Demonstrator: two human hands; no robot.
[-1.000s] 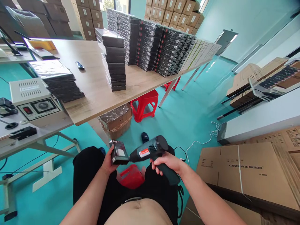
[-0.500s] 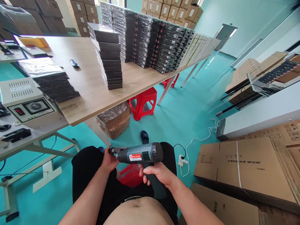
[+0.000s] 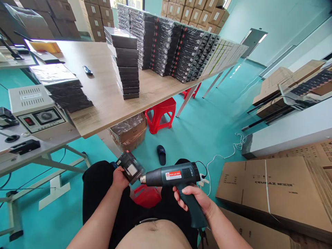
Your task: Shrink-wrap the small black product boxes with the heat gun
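My right hand is wrapped round the handle of a dark green heat gun with a red label. Its metal nozzle points left, close to a small black box. That box has a white label and a shiny surface, slightly blurred at its right edge. Over my left thigh, my left hand grips the box by its lower left side; some fingers are hidden behind it. Between my legs shows part of a red plastic seat.
A wooden table carries stacked black boxes, wrapped bundles and a box cutter. A control unit stands at left. Below are a red stool, a slipper and a white cord. Cartons are stacked at right.
The heat gun has moved right, its nozzle now apart from my left hand. The box has been turned so its labelled broad face shows. The view has shifted slightly.
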